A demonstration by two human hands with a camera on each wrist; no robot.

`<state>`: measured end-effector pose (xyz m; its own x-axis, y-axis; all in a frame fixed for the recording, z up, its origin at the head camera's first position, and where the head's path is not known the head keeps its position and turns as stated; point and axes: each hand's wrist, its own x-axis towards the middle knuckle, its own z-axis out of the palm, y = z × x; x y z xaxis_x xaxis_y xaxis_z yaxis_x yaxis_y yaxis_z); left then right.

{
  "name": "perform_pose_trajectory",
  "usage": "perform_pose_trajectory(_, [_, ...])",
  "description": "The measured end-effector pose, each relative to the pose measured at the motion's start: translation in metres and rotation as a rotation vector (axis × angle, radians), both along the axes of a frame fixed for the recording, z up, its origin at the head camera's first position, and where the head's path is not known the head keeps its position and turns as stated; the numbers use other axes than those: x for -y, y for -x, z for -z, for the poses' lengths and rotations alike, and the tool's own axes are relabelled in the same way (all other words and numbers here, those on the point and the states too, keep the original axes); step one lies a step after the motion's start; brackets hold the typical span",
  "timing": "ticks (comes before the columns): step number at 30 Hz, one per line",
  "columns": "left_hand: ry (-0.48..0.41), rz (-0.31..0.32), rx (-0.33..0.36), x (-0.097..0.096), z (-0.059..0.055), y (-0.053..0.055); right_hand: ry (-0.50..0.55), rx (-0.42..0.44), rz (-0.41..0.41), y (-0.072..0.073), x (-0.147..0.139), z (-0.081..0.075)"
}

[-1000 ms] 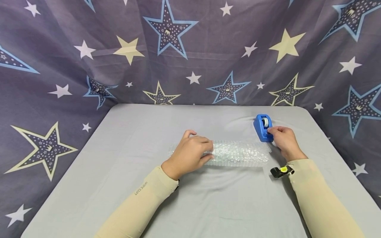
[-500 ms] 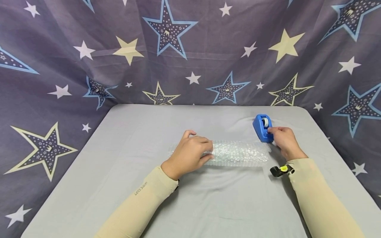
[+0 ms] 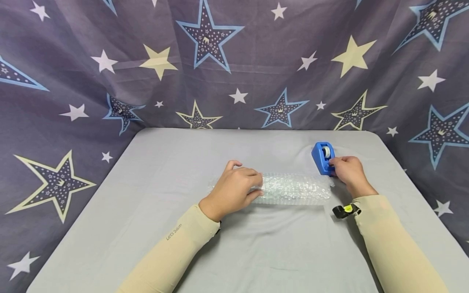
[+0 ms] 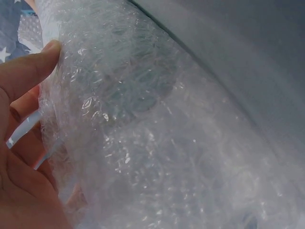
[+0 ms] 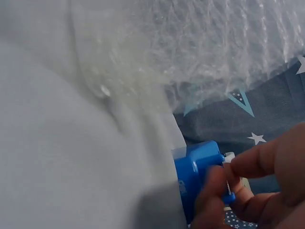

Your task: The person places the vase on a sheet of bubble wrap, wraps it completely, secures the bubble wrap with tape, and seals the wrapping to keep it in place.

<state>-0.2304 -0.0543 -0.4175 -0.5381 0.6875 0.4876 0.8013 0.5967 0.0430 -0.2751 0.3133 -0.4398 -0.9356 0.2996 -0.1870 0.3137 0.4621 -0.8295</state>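
A roll of clear bubble wrap lies lengthwise across the middle of the table, and a greenish shape shows faintly through its layers in the left wrist view. My left hand holds its left part, thumb on the near side and fingers over the top. To the right, a blue tape dispenser stands just behind the wrap's right end, a white tape roll in it. My right hand is at the dispenser's front end, thumb and fingertips pinching the tape there; the fingers partly hide that end in the right wrist view.
A pale grey cloth covers the table. Behind and on both sides hangs a dark curtain printed with stars. A black wrist camera sits on the right wrist, close to the wrap's right end.
The tape dispenser and my right hand have shifted very slightly. My left hand and the bubble wrap stay in place.
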Motion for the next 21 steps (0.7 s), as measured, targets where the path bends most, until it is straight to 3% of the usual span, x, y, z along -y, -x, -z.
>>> perform_pose_trajectory(21, [0.004,-0.005,0.019,-0.0011,0.0007,-0.0001,0.108,0.031,-0.036,-0.0027,0.0013,-0.0068])
